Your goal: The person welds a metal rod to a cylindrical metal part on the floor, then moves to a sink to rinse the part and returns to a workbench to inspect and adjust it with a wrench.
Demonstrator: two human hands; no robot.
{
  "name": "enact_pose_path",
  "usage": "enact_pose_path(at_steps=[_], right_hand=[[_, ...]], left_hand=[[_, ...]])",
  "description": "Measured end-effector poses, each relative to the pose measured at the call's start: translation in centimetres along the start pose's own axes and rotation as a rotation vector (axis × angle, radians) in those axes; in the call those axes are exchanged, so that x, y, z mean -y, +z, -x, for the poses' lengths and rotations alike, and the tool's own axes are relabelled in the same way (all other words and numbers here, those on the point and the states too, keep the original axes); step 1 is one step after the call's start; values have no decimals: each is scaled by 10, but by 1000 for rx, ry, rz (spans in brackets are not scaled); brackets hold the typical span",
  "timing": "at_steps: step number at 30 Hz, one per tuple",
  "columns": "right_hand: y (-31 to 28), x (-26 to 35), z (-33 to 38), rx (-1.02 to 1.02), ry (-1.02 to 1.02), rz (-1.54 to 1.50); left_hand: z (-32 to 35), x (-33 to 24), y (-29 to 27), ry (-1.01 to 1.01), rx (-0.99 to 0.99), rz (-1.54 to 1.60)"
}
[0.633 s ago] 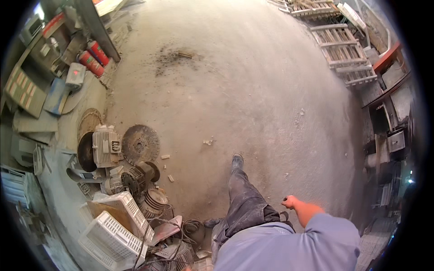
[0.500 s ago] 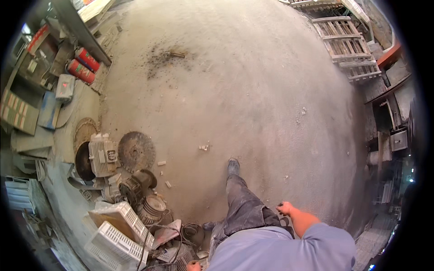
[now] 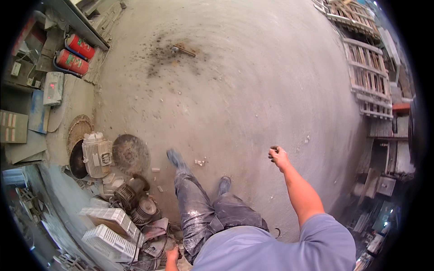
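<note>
View from above of a person walking-stance on a dusty grey floor [image 3: 235, 104], in a blue-grey shirt [image 3: 271, 248], dark stained trousers [image 3: 194, 214] and boots [image 3: 176, 160], the left foot ahead of the right. The right hand [image 3: 279, 158] is held out in front over the floor, arm bent slightly. Its fingers curl inward and something dark shows at their tips; whether it is a held thing, I cannot tell. The left hand [image 3: 172, 254] hangs low at the bottom edge, beside the left leg. Its fingers are too unclear to tell whether they grip anything. Nearest to it, on the left, is a jumbled heap with two white plastic crates [image 3: 110, 241], tilted and leaning together. Just beyond the crates stand dusty motors [image 3: 96, 156] and a round, flat disc [image 3: 131, 154]. Farther up the left side, two red cylinders [image 3: 73, 62] lie near a pale box [image 3: 53, 88]. At upper right are slatted wooden pallets [image 3: 368, 72]; ahead, a short stick [image 3: 185, 50] lies on a dark patch.
</note>
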State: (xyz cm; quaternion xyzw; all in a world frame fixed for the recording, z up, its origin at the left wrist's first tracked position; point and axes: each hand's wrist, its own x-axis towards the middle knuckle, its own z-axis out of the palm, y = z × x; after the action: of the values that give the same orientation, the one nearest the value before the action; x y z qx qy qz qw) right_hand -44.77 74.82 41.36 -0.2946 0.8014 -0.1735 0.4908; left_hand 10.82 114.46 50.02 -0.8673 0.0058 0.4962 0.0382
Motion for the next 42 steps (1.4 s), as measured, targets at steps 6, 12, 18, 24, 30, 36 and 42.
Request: enact_pose_path(at_steps=[6,12,18,24,30,36,42], right_hand=[[95,122,-47,243,22,286],[166,170,-48,348,85,479],[211,250,-170,401,-42,636],[279,335,-365,230,-189,618],[366,425,-510,182,-283,724],[431,471,-560,111,-294,841],[446,480,-567,211,-235,914]], left_hand=[[-88,-184,-54,102,93,7],[-156,-370,-139,396,-33,245],[-107,-515,-212,240,-49,422],[-100,-459,-199,-39,65,239],[-51,-459,-157,42,97,-110],[2,-568,-100,-357,144,248],[23,-603,-85,-353,147,315]])
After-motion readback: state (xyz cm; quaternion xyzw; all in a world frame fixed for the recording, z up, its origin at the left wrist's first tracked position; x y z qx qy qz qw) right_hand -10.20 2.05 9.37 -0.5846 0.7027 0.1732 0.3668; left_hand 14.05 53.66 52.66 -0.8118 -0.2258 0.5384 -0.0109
